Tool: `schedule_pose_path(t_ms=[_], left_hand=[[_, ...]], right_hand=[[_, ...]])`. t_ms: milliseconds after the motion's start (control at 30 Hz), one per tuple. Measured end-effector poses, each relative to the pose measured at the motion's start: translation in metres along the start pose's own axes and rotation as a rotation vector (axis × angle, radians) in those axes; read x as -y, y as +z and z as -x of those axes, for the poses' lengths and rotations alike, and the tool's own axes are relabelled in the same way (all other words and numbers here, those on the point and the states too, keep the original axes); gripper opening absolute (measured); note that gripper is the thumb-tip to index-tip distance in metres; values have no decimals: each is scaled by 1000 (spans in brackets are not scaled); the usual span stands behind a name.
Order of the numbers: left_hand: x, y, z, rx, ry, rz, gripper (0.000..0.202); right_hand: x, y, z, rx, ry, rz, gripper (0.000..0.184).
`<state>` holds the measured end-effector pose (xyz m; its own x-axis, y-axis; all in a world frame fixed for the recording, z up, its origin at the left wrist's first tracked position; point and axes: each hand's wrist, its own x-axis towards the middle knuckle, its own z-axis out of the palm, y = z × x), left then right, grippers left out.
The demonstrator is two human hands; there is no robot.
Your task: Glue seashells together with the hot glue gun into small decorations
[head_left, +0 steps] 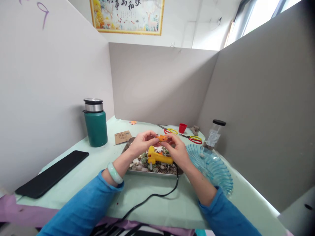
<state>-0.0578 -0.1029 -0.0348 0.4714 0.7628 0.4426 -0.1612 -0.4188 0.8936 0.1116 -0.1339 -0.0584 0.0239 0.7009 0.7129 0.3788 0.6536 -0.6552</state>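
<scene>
1. Above the metal tray (147,173), the left hand (142,141) and right hand (178,150) pinch a small orange piece (162,138) between their fingertips.
2. In the tray, a yellow glue gun (157,158) lies on a heap of shells (141,164); its black cable (157,195) runs out over the tray's near rim.
3. Left of the tray stands a green flask (95,126); just beside its right end is a blue ribbed dish (211,167).
4. Behind the tray are red-and-yellow scissors (194,139) and a red cup (182,127).

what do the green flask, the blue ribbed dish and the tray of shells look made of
Green flask: likely painted metal, matte body, with a shiny steel-looking collar and lid.
Blue ribbed dish: clear tinted plastic or glass, glossy; the table shows through it.
Tray: thin metal, probably stainless steel, going by its bright grey rim.
</scene>
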Motion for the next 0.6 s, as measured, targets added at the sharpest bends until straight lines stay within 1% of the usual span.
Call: schedule_pose_path(t_ms=[67, 133, 267, 333, 400, 467, 600], left_hand=[[0, 1, 0, 25, 1, 5, 23], [0, 0, 0, 14, 21, -18, 27], [0, -4, -1, -84, 110, -186, 34], [-2, -5, -1, -103, 146, -280, 30], [-4, -6, 0, -87, 166, -341, 24], [-7, -6, 1, -70, 168, -362, 22], [-7, -6, 0, -65, 93, -326, 23]], right_hand=[[-1, 0, 1, 33, 18, -55, 13], [0, 0, 2, 32, 28, -67, 13], [4, -2, 3, 58, -19, 50, 13], [5, -4, 3, 103, -60, 105, 13], [6, -5, 2, 139, -82, 133, 12], [5, -6, 1, 172, -36, 99, 9], [1, -9, -1, 197, 136, -134, 9]])
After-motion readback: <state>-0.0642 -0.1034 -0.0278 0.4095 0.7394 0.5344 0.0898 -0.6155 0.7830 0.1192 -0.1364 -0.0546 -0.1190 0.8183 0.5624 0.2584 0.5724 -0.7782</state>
